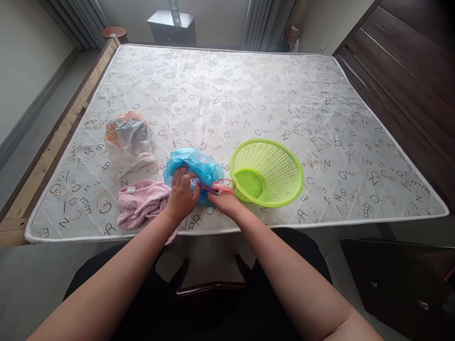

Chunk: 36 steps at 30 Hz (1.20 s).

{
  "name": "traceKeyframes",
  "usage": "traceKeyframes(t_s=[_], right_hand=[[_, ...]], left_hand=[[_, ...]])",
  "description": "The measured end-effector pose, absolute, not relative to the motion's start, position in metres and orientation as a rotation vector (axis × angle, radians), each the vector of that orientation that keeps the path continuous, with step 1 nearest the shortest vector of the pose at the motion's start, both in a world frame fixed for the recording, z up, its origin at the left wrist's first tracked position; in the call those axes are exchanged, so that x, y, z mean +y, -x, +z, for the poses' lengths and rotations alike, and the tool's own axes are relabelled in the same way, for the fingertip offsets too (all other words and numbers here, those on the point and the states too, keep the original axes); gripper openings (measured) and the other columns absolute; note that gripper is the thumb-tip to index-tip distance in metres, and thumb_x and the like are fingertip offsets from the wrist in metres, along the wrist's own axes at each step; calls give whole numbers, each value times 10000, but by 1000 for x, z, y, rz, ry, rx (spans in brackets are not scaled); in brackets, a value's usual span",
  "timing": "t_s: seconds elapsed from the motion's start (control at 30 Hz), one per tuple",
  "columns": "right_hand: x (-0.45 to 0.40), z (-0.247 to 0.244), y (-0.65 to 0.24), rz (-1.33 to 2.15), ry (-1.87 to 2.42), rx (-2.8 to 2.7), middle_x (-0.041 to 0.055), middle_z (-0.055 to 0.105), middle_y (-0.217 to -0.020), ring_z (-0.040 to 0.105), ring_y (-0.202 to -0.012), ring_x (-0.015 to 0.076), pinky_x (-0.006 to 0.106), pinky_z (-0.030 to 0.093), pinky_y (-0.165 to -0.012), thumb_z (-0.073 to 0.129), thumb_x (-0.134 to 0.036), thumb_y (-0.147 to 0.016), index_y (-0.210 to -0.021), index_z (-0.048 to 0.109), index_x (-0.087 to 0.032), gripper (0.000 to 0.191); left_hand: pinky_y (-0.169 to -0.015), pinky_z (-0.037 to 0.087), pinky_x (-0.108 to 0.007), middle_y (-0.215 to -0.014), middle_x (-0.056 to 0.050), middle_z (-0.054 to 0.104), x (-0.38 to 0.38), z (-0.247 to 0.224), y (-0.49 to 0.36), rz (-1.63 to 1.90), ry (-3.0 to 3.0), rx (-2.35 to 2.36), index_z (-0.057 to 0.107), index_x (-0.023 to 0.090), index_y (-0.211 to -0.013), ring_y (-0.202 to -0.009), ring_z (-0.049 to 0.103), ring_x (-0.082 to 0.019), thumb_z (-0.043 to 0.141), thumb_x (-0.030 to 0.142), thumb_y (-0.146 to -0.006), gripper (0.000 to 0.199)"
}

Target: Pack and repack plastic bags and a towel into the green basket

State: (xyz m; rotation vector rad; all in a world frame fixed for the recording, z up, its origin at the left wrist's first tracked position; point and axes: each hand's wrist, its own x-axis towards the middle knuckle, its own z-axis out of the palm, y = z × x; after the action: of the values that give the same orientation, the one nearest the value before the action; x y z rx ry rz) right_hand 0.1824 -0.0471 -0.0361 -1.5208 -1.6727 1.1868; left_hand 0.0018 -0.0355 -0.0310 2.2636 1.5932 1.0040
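While left hand (181, 195) clenches blue plastic bag (195, 170), fingers bunched into its folds; right hand (223, 201) pinching thin red cord (221, 185) at bag's edge, seems gripped, fingertips closed; bag sits between hands, near front edge of mattress (249, 90); pink towel (140, 203) just beside left hand; lime-green basket (266, 173) tilted, just right of bag; clear plastic bag (130, 137) farther left; bedside table (171, 27) beyond.

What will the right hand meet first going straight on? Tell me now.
The right hand meets the red cord first, with the blue plastic bag just behind it; depth is unclear, so it may already touch.
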Motion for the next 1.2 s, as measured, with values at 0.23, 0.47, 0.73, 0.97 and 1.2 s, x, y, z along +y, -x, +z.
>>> traceKeyframes(t_s=[0.23, 0.47, 0.73, 0.97, 1.2], right_hand=[[-51, -40, -182, 1311, 1340, -1900, -19, 512, -765, 466, -700, 150, 261, 366, -643, 553, -152, -701, -680, 440, -230, 139], [-49, -51, -190, 1229, 1634, -1776, -40, 488, -710, 420, -655, 161, 268, 286, -609, 494, -70, -661, -875, 495, -243, 275], [-44, -48, -186, 1178, 1774, -1475, -27, 507, -724, 444, -671, 163, 282, 351, -643, 539, -200, -774, -832, 519, -225, 67], [-46, -37, -180, 1161, 1285, -1310, 79, 686, -1145, 598, -1115, 228, 344, 439, -1020, 491, -450, -922, -900, 696, -196, 327], [-50, -35, -178, 1439, 1136, -927, 44, 738, -1011, 637, -1071, 253, 365, 511, -965, 552, -471, -879, -1026, 714, -212, 339]], left_hand=[[-1061, 467, -506, -1250, -129, 524, -28, -33, 5, 1235, -2051, 1729, 420, 240, -1199, -1240, 531, -287, 716, 300, -838, 471], [-897, 568, -361, -1140, -57, 577, -5, -11, 25, 1471, -1751, 1654, 414, 239, -1027, -1021, 642, -172, 720, 309, -838, 366], [-571, 498, -322, -760, -15, 601, 22, -7, 75, 1519, -1190, 1588, 406, 249, -805, -644, 588, -140, 267, 724, -974, 524], [-786, 568, -398, -957, -85, 741, 5, 9, 46, 1162, -685, 1228, 615, 213, -906, -956, 702, -261, 458, 701, -868, 514], [-1037, 471, -398, -1112, -80, 721, -14, -2, 14, 759, -1778, 1542, 694, 207, -1013, -1115, 650, -270, 570, 263, -896, 179]])
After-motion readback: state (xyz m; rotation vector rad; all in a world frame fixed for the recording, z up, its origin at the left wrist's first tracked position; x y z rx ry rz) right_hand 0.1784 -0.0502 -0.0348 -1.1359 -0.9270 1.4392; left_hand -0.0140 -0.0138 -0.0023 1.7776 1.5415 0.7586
